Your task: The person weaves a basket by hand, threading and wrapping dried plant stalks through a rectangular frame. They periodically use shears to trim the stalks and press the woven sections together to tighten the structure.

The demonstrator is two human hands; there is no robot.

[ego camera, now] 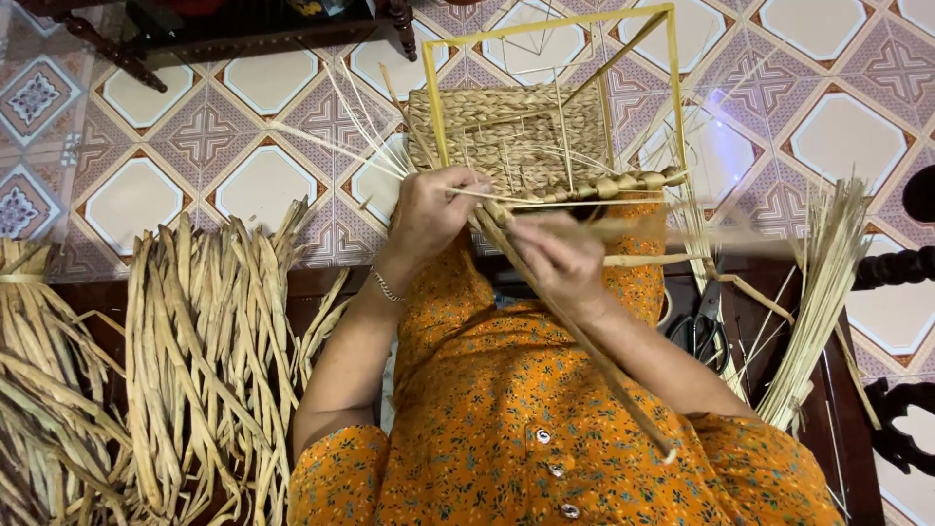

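Note:
A half-woven straw basket (506, 136) sits inside a yellow wire frame (672, 88), resting on my lap. My left hand (429, 209) grips the basket's near left edge, where thin pale ribs fan out. My right hand (560, 258) is closed on a long dried fibre strand (584, 336) that runs back toward my chest; the hand is blurred. A braided rim (623, 183) of the same straw lies along the frame's near side, just above my right hand.
Bundles of dried plant fibre (195, 360) lie to my left. A sheaf of thin pale stalks (818, 292) leans at my right, with black scissors (701, 326) beside it. Dark carved wooden furniture (896, 268) stands at the right edge on a patterned tile floor (195, 136).

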